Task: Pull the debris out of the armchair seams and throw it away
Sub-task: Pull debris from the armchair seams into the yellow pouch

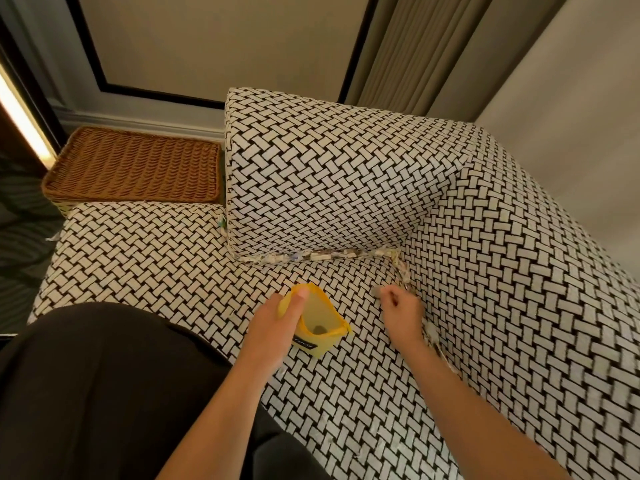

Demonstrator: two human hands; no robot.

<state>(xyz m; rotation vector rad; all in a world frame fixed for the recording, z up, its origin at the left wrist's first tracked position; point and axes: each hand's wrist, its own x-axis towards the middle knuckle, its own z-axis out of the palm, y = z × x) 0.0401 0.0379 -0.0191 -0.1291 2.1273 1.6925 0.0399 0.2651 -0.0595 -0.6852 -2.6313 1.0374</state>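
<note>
My left hand (273,323) grips the rim of a small yellow bag (320,344), thumb hooked over the edge, so that its mouth stands open and tilted up toward me. The bag rests on the armchair seat (156,258), near the middle of it, and one small dark bit (318,329) lies at its bottom.

My right hand (401,313) is just right of the bag and apart from it, low over the seat with its fingers curled. The fingertips seem to pinch a pale scrap (376,291), though that spot is blurred.

Most of the debris (322,256) is still packed in the seam where the seat meets the big block cushion (329,174) on the far side: a line of paper-like bits running left to right along the cushion's lower edge. More scraps (403,275) sit in the seam that turns toward me along the right side of the seat, just beyond my right hand, and a white tuft (431,329) shows beside my right wrist.

Seat, cushion and right side all wear the same black-and-white woven pattern. At the far left, past the seat's edge, is a brown wicker basket (135,164). A beige curtain (408,46) hangs behind the chair. My dark-clothed lap (104,382) fills the near left.
</note>
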